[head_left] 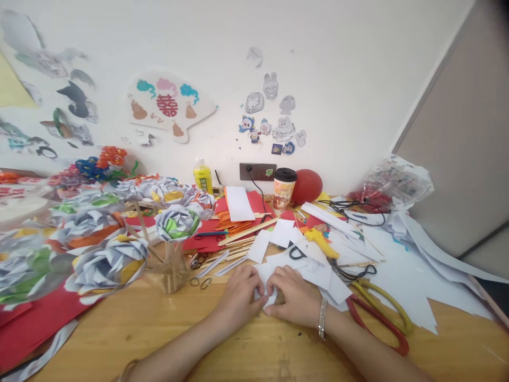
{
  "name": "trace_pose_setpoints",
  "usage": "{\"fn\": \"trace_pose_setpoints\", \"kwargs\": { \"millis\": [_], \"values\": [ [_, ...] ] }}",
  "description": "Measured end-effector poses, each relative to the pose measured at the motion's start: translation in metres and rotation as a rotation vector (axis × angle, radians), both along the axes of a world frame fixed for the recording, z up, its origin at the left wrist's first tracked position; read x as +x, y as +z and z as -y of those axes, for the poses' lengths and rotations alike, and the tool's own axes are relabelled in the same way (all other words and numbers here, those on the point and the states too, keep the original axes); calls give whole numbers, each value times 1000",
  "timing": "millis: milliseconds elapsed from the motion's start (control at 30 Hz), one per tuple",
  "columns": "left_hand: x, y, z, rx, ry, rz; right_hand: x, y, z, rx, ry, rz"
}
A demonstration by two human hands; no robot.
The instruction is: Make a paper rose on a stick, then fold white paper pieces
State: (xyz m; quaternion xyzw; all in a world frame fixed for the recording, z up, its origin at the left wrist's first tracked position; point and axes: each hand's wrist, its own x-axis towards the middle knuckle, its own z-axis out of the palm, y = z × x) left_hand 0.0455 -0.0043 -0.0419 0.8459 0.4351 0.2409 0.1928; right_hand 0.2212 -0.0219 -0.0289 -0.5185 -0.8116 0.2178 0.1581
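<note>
A small piece of white paper (pixel 267 276) lies between my two hands at the near edge of the paper pile. My left hand (pixel 243 289) has its fingers curled and pinched on the paper's left side. From the right, my right hand (pixel 293 294) grips the same piece, thumb and fingertips close together. The fingers cover much of the paper, so its folds are partly hidden. Loose white sheets (pixel 318 270) lie just beyond the hands. Black-handled scissors (pixel 297 251) rest among them, partly under paper.
Paper flowers (pixel 111 262) crowd the left side, one standing in a plastic cup (pixel 169 273). Large red-and-yellow-handled scissors (pixel 379 318) lie right of my right arm. A yellow glue gun (pixel 321 243), wooden sticks (pixel 234 252), a lidded paper cup (pixel 284 191) and a drink bottle (pixel 202 176) stand or lie behind.
</note>
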Motion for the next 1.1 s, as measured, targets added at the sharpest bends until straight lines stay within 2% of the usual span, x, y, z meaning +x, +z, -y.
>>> {"fn": "trace_pose_setpoints", "kwargs": {
  "millis": [233, 800, 1100],
  "values": [
    [0, 2, 0, -4, -2, -18, 5, 2, -2, -25, 39, -47],
    [0, 6, 2, -7, 20, -24, 0, -2, -1, -7, -28, -23],
    [-1, 6, 2, 12, 24, -30, 6, -8, -9, 15, 61, -98]
  ]
}}
